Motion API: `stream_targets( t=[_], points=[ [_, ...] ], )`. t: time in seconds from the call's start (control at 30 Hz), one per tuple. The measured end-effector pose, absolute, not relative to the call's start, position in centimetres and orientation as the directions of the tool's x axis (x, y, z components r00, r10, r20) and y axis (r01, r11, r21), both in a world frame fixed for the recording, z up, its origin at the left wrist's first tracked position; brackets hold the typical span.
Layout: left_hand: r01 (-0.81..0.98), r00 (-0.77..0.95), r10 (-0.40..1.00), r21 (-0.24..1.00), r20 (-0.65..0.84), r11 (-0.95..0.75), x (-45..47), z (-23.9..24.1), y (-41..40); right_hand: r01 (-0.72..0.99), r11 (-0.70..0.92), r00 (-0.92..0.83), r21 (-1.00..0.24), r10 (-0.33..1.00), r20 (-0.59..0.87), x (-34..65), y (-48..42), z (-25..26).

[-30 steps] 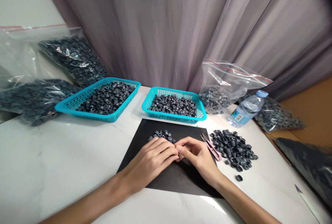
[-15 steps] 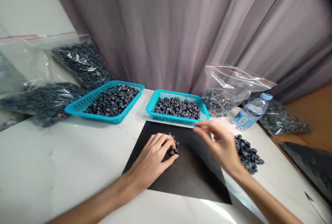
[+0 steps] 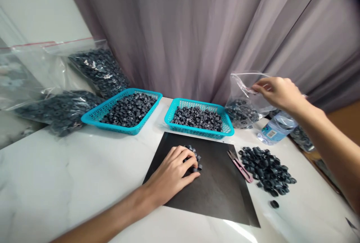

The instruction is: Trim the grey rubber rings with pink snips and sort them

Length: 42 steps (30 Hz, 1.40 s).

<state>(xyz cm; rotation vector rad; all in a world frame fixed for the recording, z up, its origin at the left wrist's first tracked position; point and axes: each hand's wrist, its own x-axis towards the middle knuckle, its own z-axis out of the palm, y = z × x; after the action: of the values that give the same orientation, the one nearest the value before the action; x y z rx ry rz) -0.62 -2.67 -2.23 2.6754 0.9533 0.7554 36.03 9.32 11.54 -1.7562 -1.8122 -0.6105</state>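
On the black mat [image 3: 216, 183] lies my left hand [image 3: 178, 170], its fingers curled round a small cluster of dark grey plastic rings [image 3: 194, 151], partly hidden under it. My right hand [image 3: 277, 91] is raised at the back right, its thumb and fingers closed in a pinch on the upper edge of a clear zip bag [image 3: 237, 85] that has similar rings in its bottom. Pink thread snips [image 3: 240, 166] lie across the mat's right edge. To their right is a loose heap of dark rings [image 3: 267, 170], with one ring [image 3: 274, 204] apart in front.
Two turquoise baskets, left [image 3: 135, 127] and middle [image 3: 202, 134], hold many dark pieces. Filled clear bags [image 3: 64, 108] lean at the left. A water bottle [image 3: 274, 130] stands below my right forearm. A grey curtain [image 3: 174, 33] hangs behind the white table [image 3: 84, 183].
My right hand has gone from above the mat up and right to the zip bag, uncovering the snips and the heap. My left hand stays over the rings. The view has shifted slightly.
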Motion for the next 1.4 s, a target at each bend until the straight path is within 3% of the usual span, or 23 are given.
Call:
stream_targets(
  t=[0.1, 0.2, 0.3, 0.33, 0.4, 0.43, 0.53, 0.63, 0.73, 0.83, 1.1, 1.4],
  points=[
    [0.514, 0.665, 0.628, 0.363, 0.404, -0.777, -0.7, -2.2, -2.7, 1.000, -0.023, 0.014, 0.003, 0.701, 0.713, 35.3, 7.7, 11.0],
    [0.485, 0.662, 0.617, 0.385, 0.425, -0.785, -0.8, -2.2, -2.8, 0.995, 0.015, -0.095, 0.103, 0.526, 0.845, 33.8, 5.2, 10.7],
    [0.452, 0.656, 0.616, 0.427, 0.436, -0.783, -0.8, -2.0, -2.8, 0.991, 0.127, -0.071, 0.031, 0.319, 0.945, 30.7, 2.1, 8.6],
    [0.441, 0.642, 0.633, 0.467, 0.431, -0.766, -0.7, -2.0, -2.7, 0.973, 0.231, -0.061, -0.018, 0.331, 0.942, 29.2, 0.9, 7.4],
    [0.405, 0.594, 0.692, 0.591, 0.410, -0.698, -0.6, -1.9, -2.5, 0.832, 0.524, -0.169, -0.182, 0.552, 0.817, 26.0, -1.3, 4.2],
    [0.374, 0.564, 0.725, 0.660, 0.396, -0.652, -0.5, -1.9, -2.4, 0.754, 0.579, -0.221, -0.311, 0.670, 0.709, 24.4, -2.4, 2.6],
    [0.278, 0.493, 0.788, 0.791, 0.369, -0.545, -0.2, -1.8, -2.3, 0.580, 0.544, -0.304, -0.607, 0.835, 0.459, 20.7, -5.0, -1.7],
    [0.243, 0.480, 0.793, 0.812, 0.375, -0.531, -0.2, -1.6, -2.2, 0.451, 0.473, -0.279, -0.757, 0.880, 0.383, 19.3, -6.4, -3.5],
    [0.244, 0.497, 0.777, 0.797, 0.386, -0.552, -0.4, -1.5, -2.2, 0.444, 0.444, -0.216, -0.779, 0.896, 0.388, 19.3, -6.5, -3.8],
    [0.261, 0.488, 0.784, 0.793, 0.384, -0.551, -0.6, -1.5, -2.1, 0.544, 0.461, -0.197, -0.701, 0.882, 0.427, 19.5, -6.1, -4.2],
    [0.243, 0.455, 0.752, 0.746, 0.477, -0.620, -0.5, -1.6, -2.4, 0.623, 0.494, -0.285, -0.607, 0.865, 0.412, 19.1, -6.1, -5.7],
    [0.121, 0.457, 0.750, 0.802, 0.478, -0.585, -0.1, -1.5, -3.0, 0.430, 0.481, -0.207, -0.764, 0.877, 0.435, 19.5, -6.2, -4.6]
  ],
)
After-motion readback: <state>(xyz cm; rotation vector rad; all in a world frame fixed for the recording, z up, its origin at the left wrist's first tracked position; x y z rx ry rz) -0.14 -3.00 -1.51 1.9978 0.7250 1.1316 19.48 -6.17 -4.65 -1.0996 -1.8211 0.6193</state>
